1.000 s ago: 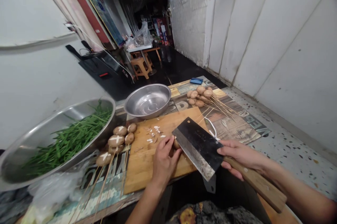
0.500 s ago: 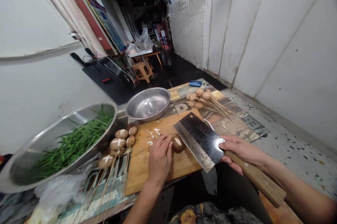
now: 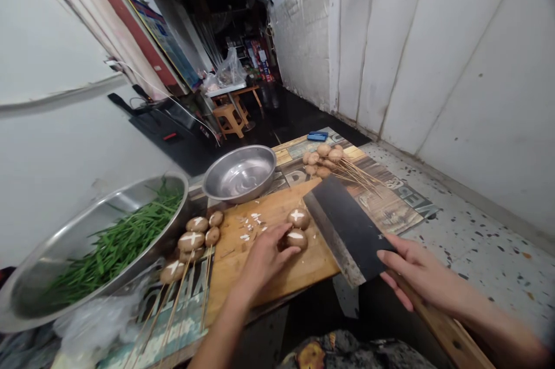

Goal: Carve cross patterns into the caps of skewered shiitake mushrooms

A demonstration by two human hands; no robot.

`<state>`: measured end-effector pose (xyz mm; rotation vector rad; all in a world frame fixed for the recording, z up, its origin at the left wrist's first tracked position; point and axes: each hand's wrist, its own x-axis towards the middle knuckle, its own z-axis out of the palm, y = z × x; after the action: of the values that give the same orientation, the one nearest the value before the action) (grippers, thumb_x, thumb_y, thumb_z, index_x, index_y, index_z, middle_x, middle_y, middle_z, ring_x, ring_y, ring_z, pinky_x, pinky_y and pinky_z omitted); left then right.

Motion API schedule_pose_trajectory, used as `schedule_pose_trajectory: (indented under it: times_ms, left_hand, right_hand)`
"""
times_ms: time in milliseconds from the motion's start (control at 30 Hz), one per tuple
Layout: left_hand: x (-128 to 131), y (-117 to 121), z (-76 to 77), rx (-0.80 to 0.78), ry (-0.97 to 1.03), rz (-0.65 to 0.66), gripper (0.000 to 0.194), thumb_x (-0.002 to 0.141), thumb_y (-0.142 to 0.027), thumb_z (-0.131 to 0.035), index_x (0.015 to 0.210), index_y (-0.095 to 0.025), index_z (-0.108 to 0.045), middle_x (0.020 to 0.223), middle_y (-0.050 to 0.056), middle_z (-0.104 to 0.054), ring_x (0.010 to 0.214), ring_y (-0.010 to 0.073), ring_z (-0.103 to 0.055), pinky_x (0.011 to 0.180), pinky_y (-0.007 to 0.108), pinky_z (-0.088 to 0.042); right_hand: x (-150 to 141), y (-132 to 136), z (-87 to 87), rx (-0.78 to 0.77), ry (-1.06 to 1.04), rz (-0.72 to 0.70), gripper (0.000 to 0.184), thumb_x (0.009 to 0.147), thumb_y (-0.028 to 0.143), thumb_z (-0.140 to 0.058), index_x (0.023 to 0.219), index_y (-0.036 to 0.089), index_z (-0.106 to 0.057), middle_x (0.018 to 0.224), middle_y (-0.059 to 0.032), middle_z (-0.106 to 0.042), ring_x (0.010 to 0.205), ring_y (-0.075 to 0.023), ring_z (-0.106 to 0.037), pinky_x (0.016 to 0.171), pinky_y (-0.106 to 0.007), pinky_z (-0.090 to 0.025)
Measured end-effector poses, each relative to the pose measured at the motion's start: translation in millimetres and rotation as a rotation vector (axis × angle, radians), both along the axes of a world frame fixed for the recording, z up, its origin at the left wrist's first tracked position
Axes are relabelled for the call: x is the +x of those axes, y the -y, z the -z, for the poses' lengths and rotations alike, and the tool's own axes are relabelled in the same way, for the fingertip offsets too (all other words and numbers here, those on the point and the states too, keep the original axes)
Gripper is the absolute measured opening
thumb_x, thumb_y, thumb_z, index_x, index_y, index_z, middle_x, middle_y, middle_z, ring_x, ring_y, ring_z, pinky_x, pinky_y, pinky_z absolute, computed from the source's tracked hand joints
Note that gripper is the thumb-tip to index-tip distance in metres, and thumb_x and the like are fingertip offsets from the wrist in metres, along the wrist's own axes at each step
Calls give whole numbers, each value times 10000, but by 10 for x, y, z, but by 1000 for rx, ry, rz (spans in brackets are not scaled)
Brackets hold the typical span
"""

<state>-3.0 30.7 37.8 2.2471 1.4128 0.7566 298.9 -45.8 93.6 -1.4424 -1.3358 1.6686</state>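
My right hand [image 3: 418,270] is closed around the wooden handle of a cleaver [image 3: 347,224], its broad dark blade tilted over the right side of a wooden cutting board [image 3: 243,265]. With thumb and fingers, my left hand [image 3: 269,256] grips a brown mushroom [image 3: 297,239] on the board; one white cut runs across its cap. Just behind it sits another mushroom [image 3: 298,218] with a white cross cut into the cap. Small white trimmings [image 3: 251,224] lie scattered to the left of them.
Skewered mushrooms with cut caps [image 3: 191,240] lie left of the board, beside a large metal basin of green stalks [image 3: 125,236]. Behind the board stands a metal bowl [image 3: 240,175]. Skewers of pale round pieces [image 3: 323,158] and a blue object [image 3: 317,136] occupy the table's far right.
The cleaver has moved slightly right, away from the mushrooms, and its blade has turned. My left fingers have shifted from beside the mushroom to around it, and the crossed mushroom behind now shows.
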Motion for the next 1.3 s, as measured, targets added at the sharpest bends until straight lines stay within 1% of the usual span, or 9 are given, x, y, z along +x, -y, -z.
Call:
schedule_pose_trajectory:
  times_ms: [100,167,233,300,433,767,967,1133,1300]
  left_hand:
    - [204,166,184,143,104,-165,341,810,-349,-751,1103,-179,-712,986,88,-722,804,206,-682,755,348,-596]
    - [309,255,271,198,168,-213,339,846,-388,-714,1103,-167,-708,955,84,-708,713,173,-654,695,320,-594]
    - [362,311,328,237,201,-225,347,873,-393,-683,1130,-161,-702,1013,102,-707,755,179,-665,741,333,-600]
    - [369,333,368,251,217,-223,346,891,-373,-658,1162,-160,-694,1099,122,-701,855,204,-683,809,356,-601]
    - [345,323,431,229,240,-233,353,900,-349,-644,1201,-167,-683,1182,134,-680,955,227,-690,861,376,-599]
    - [365,307,428,208,258,-210,337,893,-359,-654,1172,-179,-705,1098,116,-701,956,228,-687,883,379,-592]
    - [361,313,423,217,267,-217,333,872,-345,-681,1157,-176,-711,1101,115,-698,970,232,-683,886,381,-588]
    - [357,321,397,201,272,-203,295,905,-312,-638,1150,-169,-721,1095,115,-694,965,222,-683,881,370,-587]
    - [349,310,421,165,291,-211,288,903,-323,-641,1141,-191,-735,1091,108,-695,956,221,-689,883,365,-587]
  right_hand:
    - [14,147,-1,50,160,-46,213,942,428,-501,856,238,-456,547,93,-546,380,-83,-517,446,-219,-371]
    - [35,229,7,54,227,-87,241,949,454,-483,848,235,-466,563,78,-555,392,-89,-525,422,-211,-355]
    - [60,288,11,33,255,-118,281,961,485,-439,846,230,-464,579,68,-560,395,-86,-528,409,-201,-351]
    - [81,321,7,0,254,-129,307,959,511,-424,851,225,-455,591,63,-561,393,-82,-525,401,-195,-355]
    - [105,327,-20,-55,223,-114,316,928,525,-485,842,226,-427,581,66,-558,397,-76,-514,398,-183,-360]
    - [141,317,-11,-128,176,-109,263,941,455,-508,835,231,-420,549,92,-549,362,-54,-483,379,-166,-290]
    - [159,290,26,-143,94,-118,256,952,441,-497,835,226,-423,573,92,-556,364,-46,-487,380,-160,-301]
    - [164,279,36,-150,80,-118,246,952,428,-493,826,226,-432,575,89,-556,358,-50,-491,368,-161,-283]
    - [176,270,53,-167,53,-122,233,956,417,-491,837,222,-443,553,90,-559,342,-45,-486,363,-154,-272]
